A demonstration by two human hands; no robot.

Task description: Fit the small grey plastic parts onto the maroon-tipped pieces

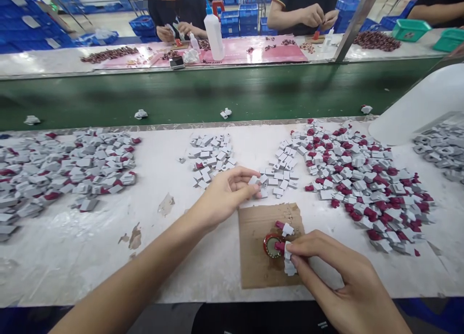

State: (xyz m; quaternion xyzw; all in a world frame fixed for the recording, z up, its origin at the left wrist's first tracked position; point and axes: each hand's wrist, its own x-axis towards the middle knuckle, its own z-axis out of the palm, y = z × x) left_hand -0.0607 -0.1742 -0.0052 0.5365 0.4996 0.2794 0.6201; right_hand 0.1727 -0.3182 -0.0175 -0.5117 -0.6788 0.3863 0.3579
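My left hand is closed around a small grey plastic piece, pinched at the fingertips beside a loose group of grey pieces. Between thumb and forefinger, my right hand pinches a grey-and-maroon plastic part. Its maroon end is over a red-rimmed bottle cap. The cap lies on a brown cardboard square with wet-looking spots. Another grey-and-maroon part rests on the cardboard just behind the cap.
Grey-and-maroon parts form a large pile at right and another at left. A white bottle leans in at far right. Behind runs a green conveyor belt with scattered parts. Co-workers' hands work across it.
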